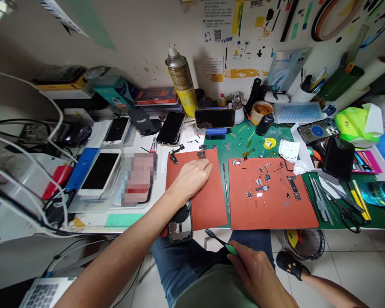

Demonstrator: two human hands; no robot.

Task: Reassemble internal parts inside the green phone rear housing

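My left hand [192, 176] is over the left orange mat [208, 209], back of the hand up, fingers curled together. Whatever they hold, if anything, is hidden. Small dark phone parts [201, 155] lie just beyond the knuckles. Under my left wrist, an opened phone body [180, 229] sticks out over the mat's front edge, partly covered by the arm. Low in front of my lap, my right hand [252, 267] grips a brush [231, 249] with a green handle and a dark head that points up and left. A thin metal tool [226, 188] rests between the two mats.
The right orange mat [244, 214] bears several small phone parts. Scissors [348, 216] and tweezers lie at its right. A propped phone [214, 118] and a spray can [182, 81] stand behind; several phones lie at left. A bin [319, 246] is on the floor.
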